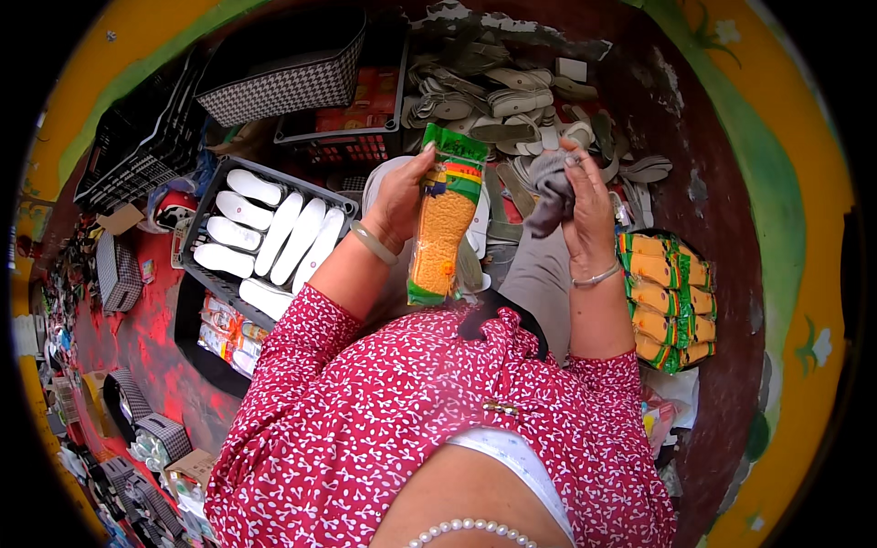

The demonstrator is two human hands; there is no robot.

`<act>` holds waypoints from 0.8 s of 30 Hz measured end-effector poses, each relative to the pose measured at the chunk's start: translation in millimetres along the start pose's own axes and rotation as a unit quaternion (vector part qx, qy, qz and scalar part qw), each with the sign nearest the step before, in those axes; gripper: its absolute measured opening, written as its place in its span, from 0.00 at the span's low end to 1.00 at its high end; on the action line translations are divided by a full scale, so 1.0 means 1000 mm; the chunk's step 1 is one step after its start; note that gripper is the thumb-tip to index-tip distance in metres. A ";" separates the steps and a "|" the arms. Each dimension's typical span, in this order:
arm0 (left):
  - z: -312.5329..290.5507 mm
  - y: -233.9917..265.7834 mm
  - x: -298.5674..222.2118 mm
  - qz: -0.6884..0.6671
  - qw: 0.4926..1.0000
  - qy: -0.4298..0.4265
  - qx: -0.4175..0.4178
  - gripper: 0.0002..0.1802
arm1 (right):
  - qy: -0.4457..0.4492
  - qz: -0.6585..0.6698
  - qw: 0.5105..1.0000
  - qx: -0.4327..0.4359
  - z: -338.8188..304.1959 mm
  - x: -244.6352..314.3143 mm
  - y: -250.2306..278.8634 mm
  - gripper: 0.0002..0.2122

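Note:
My left hand [399, 199] grips the upper left edge of a clear packet of orange fleecy insoles [445, 233] with a green top. The packet stands upright in front of my lap, its lower end near my waist. In my right hand [591, 208] is a crumpled grey cloth [550, 194], pinched by the fingers and hanging down a little to the right of the packet. The two hands are apart, and the cloth does not touch the packet. More orange insole packets [653, 297] stand in rows to the right of my right forearm.
Left of my arm sits a dark crate [196, 260] of white insoles [285, 233]. A houndstooth-patterned basket [283, 91] rests by a black crate [388, 137] holding red packs. Loose grey and beige insoles [521, 100] are piled ahead, against a wall. Small goods crowd the far left.

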State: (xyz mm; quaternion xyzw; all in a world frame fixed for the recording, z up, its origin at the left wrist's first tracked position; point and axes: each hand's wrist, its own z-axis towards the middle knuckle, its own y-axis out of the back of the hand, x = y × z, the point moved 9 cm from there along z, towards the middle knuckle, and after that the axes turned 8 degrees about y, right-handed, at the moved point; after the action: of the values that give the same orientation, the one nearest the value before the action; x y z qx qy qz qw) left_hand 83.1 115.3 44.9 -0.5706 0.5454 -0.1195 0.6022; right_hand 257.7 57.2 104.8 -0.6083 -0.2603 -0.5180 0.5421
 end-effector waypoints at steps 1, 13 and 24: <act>0.001 -0.002 -0.001 0.006 1.000 -0.007 0.010 0.26 | 0.072 -0.003 0.997 -0.002 -0.006 0.019 -0.014 0.17; 0.000 -0.038 0.021 -0.049 0.997 -0.030 0.057 0.23 | 0.330 -0.400 0.853 0.065 -0.008 -0.005 -0.080 0.17; -0.006 -0.048 0.023 -0.078 0.989 0.001 0.129 0.24 | -0.052 -0.033 0.998 0.022 0.046 -0.081 -0.002 0.10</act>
State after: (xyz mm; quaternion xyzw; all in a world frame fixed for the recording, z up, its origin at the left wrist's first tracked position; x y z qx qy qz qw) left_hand 109.8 78.7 73.3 -0.5286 0.4801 -0.2364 0.6589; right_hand 245.5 120.4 37.0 -0.6134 -0.3196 -0.4976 0.5235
